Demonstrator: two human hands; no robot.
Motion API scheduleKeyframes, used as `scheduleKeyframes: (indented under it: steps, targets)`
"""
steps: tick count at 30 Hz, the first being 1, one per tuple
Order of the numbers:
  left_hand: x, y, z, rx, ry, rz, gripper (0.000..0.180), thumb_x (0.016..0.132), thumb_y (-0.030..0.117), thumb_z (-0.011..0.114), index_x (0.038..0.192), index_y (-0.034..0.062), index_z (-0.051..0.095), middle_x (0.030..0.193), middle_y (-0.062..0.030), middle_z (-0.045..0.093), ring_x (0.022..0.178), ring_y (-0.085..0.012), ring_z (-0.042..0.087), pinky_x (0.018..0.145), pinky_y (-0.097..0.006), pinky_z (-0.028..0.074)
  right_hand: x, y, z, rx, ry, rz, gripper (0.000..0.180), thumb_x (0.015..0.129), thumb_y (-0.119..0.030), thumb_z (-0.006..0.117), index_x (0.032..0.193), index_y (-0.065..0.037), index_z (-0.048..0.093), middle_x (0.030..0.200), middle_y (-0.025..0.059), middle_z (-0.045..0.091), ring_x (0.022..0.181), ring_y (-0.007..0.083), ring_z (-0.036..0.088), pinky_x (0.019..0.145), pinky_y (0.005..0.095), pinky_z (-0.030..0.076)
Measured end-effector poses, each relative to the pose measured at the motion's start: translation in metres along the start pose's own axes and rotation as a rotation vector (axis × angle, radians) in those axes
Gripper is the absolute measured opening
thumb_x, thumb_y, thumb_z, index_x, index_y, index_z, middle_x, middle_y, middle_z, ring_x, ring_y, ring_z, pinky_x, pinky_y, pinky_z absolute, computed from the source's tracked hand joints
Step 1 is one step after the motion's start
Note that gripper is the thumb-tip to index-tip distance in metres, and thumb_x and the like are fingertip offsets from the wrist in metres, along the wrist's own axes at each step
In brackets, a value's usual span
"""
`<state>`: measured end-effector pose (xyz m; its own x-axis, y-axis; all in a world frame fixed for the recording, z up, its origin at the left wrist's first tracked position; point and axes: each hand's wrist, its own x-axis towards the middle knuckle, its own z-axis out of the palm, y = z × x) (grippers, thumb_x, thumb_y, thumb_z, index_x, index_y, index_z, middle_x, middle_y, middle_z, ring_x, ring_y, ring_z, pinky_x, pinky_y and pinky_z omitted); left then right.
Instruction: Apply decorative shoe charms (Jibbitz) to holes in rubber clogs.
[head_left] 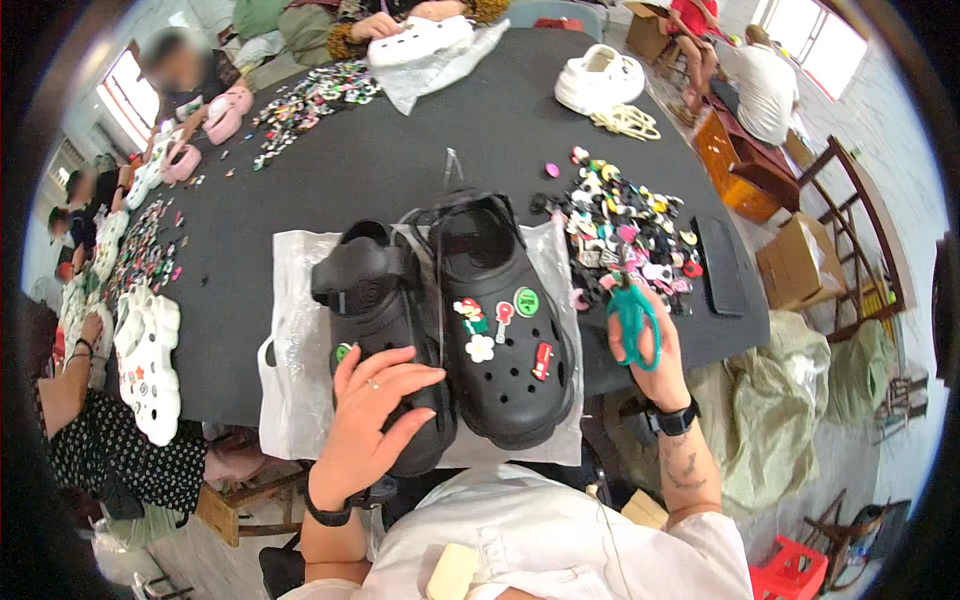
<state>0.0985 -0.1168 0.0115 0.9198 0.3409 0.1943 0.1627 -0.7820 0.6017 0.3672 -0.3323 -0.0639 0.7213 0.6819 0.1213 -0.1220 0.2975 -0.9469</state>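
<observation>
A pair of black clogs lies on a clear plastic bag (298,300) in front of me. The right clog (492,385) carries several charms on its upper, among them a white flower charm (480,347) and a red guitar charm (504,318). My left hand (378,410) rests on the left clog (368,288), fingers stretched out and apart. A round green charm shows beside its fingertips. My right hand (652,350) holds scissors (634,325) with teal handles at the near edge of a pile of loose charms (625,225); its fingertips are partly hidden.
A dark phone (719,266) lies right of the charm pile. White clogs (600,80) and cream laces (627,121) sit at the far right. Across the table, a person's hands hold a white clog (420,42). Another white clog (147,365) lies at left, near co-workers.
</observation>
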Motion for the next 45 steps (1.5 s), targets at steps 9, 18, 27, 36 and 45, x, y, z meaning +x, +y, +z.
scheduleKeyframes:
  steps: [9,18,27,36,45]
  targets:
    - [-0.002,-0.001,0.003,-0.053,0.008,0.03,0.032,0.087,0.019,0.067,0.118,0.0148,0.066,0.117,0.0005,0.067,0.126,-0.0246,0.05,0.116,-0.049,0.013,-0.011,-0.061,0.044,0.203,-0.685,0.331,0.092,0.075,-0.048,0.081,0.143,0.001,0.041,0.093,0.0103,0.059,0.073,0.0125,0.051,0.062,0.026,0.041]
    - [-0.007,-0.006,0.007,-0.101,0.062,0.061,0.028,0.087,0.015,0.068,0.115,0.0165,0.068,0.117,0.0033,0.068,0.124,-0.0236,0.052,0.114,-0.049,0.016,0.023,-0.083,0.083,-0.099,-0.833,0.638,0.051,0.096,-0.026,0.064,0.137,0.0,0.05,0.077,0.0041,0.06,0.059,0.007,0.052,0.055,0.0226,0.041]
    - [-0.007,-0.011,0.012,-0.199,0.193,0.034,0.023,0.087,0.011,0.066,0.11,0.0147,0.07,0.103,0.002,0.071,0.115,-0.021,0.058,0.112,-0.047,0.025,0.013,-0.089,0.065,0.01,-0.791,0.413,0.069,0.087,-0.044,0.071,0.133,0.003,0.05,0.082,0.0079,0.06,0.058,0.0086,0.049,0.051,0.0225,0.037]
    - [-0.008,-0.01,0.013,-0.239,0.238,0.016,0.018,0.087,0.01,0.066,0.103,0.0132,0.072,0.1,0.0023,0.072,0.111,-0.0205,0.06,0.112,-0.047,0.025,0.015,-0.085,0.096,-0.128,-0.847,0.633,0.056,0.094,-0.039,0.063,0.131,0.001,0.05,0.074,0.0028,0.056,0.056,0.0061,0.048,0.051,0.0203,0.035]
    - [-0.008,-0.01,0.014,-0.238,0.263,0.043,0.014,0.086,0.009,0.067,0.098,0.0131,0.073,0.101,0.002,0.072,0.11,-0.02,0.06,0.112,-0.047,0.027,0.015,-0.092,0.091,-0.23,-0.782,0.653,0.039,0.094,-0.024,0.068,0.125,-0.002,0.06,0.076,-0.0013,0.06,0.059,0.0031,0.051,0.05,0.0196,0.038]
